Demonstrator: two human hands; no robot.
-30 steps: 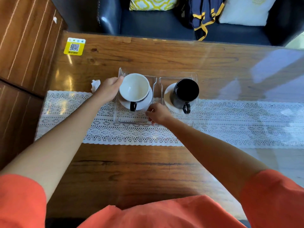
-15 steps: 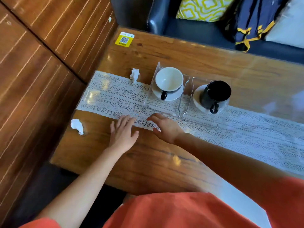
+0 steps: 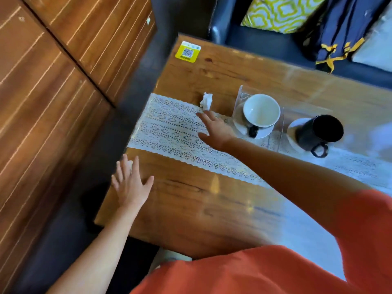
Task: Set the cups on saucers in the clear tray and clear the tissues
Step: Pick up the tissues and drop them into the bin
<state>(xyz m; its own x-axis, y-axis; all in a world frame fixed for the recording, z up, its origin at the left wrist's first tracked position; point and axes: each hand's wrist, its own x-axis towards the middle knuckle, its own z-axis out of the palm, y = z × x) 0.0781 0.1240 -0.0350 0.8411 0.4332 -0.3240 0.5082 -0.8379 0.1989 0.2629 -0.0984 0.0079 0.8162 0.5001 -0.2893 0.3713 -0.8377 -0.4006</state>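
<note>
A white cup (image 3: pixel 261 110) stands on a white saucer (image 3: pixel 265 132) in the left compartment of the clear tray (image 3: pixel 239 96). A black mug (image 3: pixel 320 132) stands on a white saucer (image 3: pixel 293 128) in the right compartment. A crumpled white tissue (image 3: pixel 206 100) lies on the wooden table beside the tray's left end. My right hand (image 3: pixel 214 127) hovers over the lace runner (image 3: pixel 169 128), fingers spread, fingertips just short of that tissue. My left hand (image 3: pixel 130 183) lies spread at the table's left edge, covering a second tissue of which only a white sliver (image 3: pixel 130 163) shows.
A yellow QR sticker (image 3: pixel 187 52) marks the table's far left corner. A wood-panelled wall (image 3: pixel 53 81) runs close along the left. Beyond the table a dark sofa (image 3: pixel 254 39) holds a yellow patterned cushion (image 3: pixel 282 11) and a navy bag (image 3: pixel 339 28).
Both hands left the tray. My left hand moved left to the table edge over the near tissue; my right hand moved towards the far tissue. The view swung left.
</note>
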